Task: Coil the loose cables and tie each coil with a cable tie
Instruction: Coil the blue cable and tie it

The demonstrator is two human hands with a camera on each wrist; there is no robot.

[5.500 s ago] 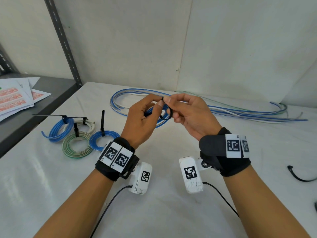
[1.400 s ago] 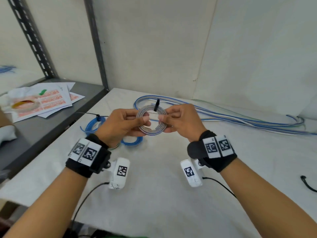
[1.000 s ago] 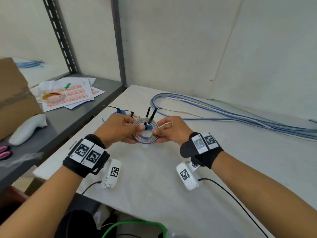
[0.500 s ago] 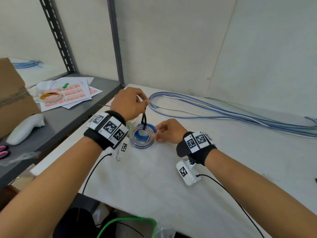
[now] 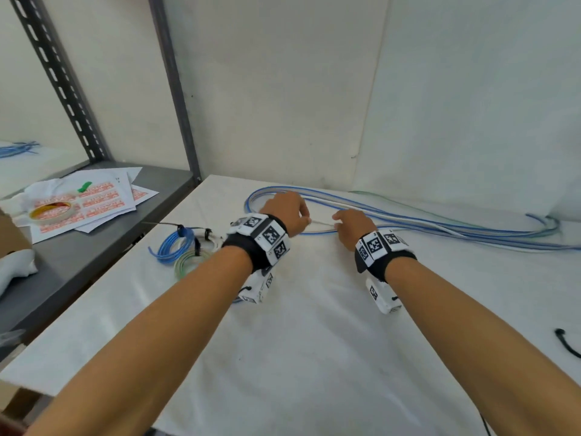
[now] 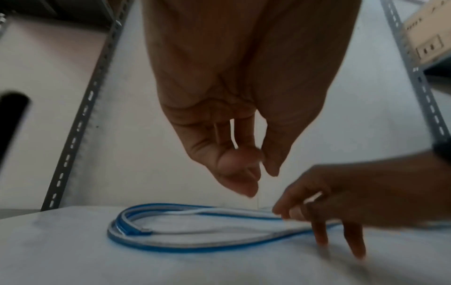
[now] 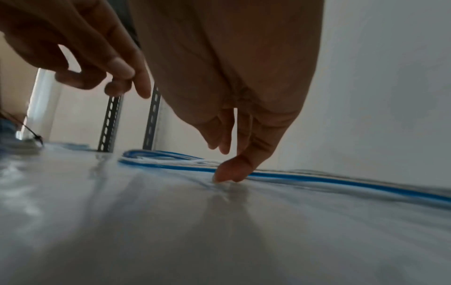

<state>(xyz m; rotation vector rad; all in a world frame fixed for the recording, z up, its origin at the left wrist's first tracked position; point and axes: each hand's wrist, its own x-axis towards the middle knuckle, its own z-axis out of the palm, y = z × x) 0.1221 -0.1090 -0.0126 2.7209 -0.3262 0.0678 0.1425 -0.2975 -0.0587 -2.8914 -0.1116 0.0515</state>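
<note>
Loose blue, white and green cables [image 5: 440, 226] lie in a long loop along the back of the white table [image 5: 314, 341]. My left hand [image 5: 290, 212] hovers over the loop's left end and pinches a thin white cable [image 5: 320, 223] [image 6: 233, 135]. My right hand [image 5: 350, 225] is just to its right, fingertips [image 7: 227, 174] down on the table, pinching the same white cable [image 6: 314, 196]. Tied coils lie at the left: a blue coil [image 5: 171, 245], a green coil [image 5: 188, 261] and a white coil [image 5: 212, 240]. My left wrist hides part of that group.
A grey shelf [image 5: 94, 247] adjoins the table's left edge with papers [image 5: 94, 196], a tape roll [image 5: 52, 212] and a white object [image 5: 14, 269]. A slotted rack post [image 5: 176, 89] stands at the back left corner. A black cable tie [image 5: 566, 341] lies at the right edge.
The tied grey and blue coil was set down with the other coils at the left. Both hands then moved to the back of the table and took hold of a white cable.
</note>
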